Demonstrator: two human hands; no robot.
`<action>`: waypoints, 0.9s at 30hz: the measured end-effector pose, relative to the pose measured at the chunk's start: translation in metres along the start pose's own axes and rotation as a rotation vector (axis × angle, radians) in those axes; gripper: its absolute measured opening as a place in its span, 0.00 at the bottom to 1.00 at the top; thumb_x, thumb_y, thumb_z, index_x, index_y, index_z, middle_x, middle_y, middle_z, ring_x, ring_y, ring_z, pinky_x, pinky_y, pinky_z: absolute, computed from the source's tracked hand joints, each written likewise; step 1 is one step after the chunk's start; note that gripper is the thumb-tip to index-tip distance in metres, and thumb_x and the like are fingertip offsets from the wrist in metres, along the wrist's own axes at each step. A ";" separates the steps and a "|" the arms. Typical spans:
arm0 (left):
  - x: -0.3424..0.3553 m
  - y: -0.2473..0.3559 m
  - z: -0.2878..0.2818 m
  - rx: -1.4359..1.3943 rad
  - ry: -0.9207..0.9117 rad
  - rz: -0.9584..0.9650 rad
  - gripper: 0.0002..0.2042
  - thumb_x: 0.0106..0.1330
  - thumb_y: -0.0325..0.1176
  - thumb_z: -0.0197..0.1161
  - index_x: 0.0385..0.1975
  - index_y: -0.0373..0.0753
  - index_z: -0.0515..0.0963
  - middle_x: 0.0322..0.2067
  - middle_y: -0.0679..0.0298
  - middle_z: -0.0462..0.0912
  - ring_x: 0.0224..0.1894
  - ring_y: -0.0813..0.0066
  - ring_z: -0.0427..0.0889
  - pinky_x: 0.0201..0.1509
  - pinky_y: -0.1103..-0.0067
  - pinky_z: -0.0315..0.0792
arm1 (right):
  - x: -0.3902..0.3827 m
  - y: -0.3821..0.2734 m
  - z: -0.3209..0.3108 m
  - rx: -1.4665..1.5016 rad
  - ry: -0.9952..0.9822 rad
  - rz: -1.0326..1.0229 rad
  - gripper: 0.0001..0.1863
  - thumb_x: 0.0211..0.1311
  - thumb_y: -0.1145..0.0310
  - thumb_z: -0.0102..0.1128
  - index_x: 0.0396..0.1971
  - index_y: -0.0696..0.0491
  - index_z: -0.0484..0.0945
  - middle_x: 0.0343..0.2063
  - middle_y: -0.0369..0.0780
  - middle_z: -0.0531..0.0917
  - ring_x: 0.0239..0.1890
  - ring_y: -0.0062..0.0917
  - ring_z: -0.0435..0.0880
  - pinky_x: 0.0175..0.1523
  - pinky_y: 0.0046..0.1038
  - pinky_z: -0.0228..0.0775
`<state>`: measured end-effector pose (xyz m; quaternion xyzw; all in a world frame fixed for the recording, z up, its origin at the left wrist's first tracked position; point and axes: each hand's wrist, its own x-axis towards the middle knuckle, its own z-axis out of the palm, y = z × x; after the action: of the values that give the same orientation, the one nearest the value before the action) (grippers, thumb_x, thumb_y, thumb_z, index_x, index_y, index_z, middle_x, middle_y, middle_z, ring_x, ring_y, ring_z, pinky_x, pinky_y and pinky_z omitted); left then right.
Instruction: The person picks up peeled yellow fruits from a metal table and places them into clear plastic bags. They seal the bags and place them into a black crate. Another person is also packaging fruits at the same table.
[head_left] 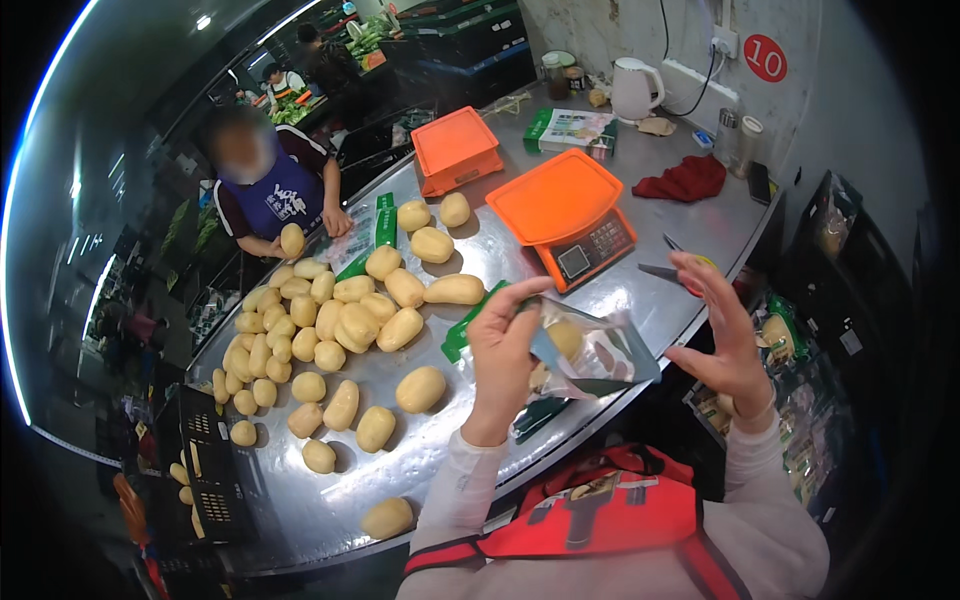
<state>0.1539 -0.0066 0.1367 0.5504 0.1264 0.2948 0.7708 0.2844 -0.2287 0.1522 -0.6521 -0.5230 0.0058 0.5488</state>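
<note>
My left hand (503,352) is closed on a clear plastic bag (615,350), held above the near side of the metal table. At least one potato (567,338) shows through the film; the rest of the contents is hard to make out. To the right of the bag, my right hand (728,345) is raised with fingers and thumb spread and nothing in it. Just beyond its fingertips lies a pair of scissors (658,271), its handles partly hidden by that hand. More green-printed bags (540,415) lie under the left hand. A heap of peeled potatoes (345,320) spreads leftward across the table.
Two orange-topped scales (558,197) stand on the metal table (300,510). A co-worker (275,195) across the table holds a potato. Behind the scales are a white kettle (635,90) and a dark red cloth (680,180). Packed bags (815,430) fill crates at the right; a black crate (208,465) stands left.
</note>
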 end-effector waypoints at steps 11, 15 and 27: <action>0.003 -0.031 0.160 0.063 -0.433 -0.116 0.10 0.66 0.23 0.56 0.46 0.31 0.76 0.37 0.63 0.81 0.34 0.83 0.77 0.37 0.86 0.70 | -0.053 0.102 0.006 -0.111 0.226 0.014 0.41 0.38 0.65 0.78 0.57 0.54 0.68 0.47 0.43 0.76 0.52 0.41 0.75 0.59 0.40 0.61; -0.004 -0.057 0.209 0.078 -0.588 -0.245 0.15 0.68 0.26 0.60 0.53 0.32 0.73 0.37 0.64 0.82 0.26 0.88 0.73 0.27 0.90 0.68 | -0.083 0.116 -0.053 0.046 0.391 0.179 0.13 0.49 0.72 0.71 0.35 0.55 0.77 0.27 0.37 0.77 0.32 0.24 0.79 0.38 0.30 0.69; 0.002 -0.171 0.181 0.438 -0.577 -0.493 0.12 0.67 0.23 0.59 0.49 0.31 0.77 0.23 0.71 0.75 0.23 0.87 0.72 0.27 0.88 0.67 | -0.104 0.159 -0.398 -0.149 1.185 0.027 0.11 0.62 0.71 0.67 0.41 0.61 0.81 0.40 0.36 0.84 0.41 0.16 0.80 0.51 0.24 0.74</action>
<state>0.3036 -0.1832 0.0446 0.7139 0.0932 -0.0976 0.6872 0.5759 -0.5588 0.1369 -0.5877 -0.1182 -0.3888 0.6996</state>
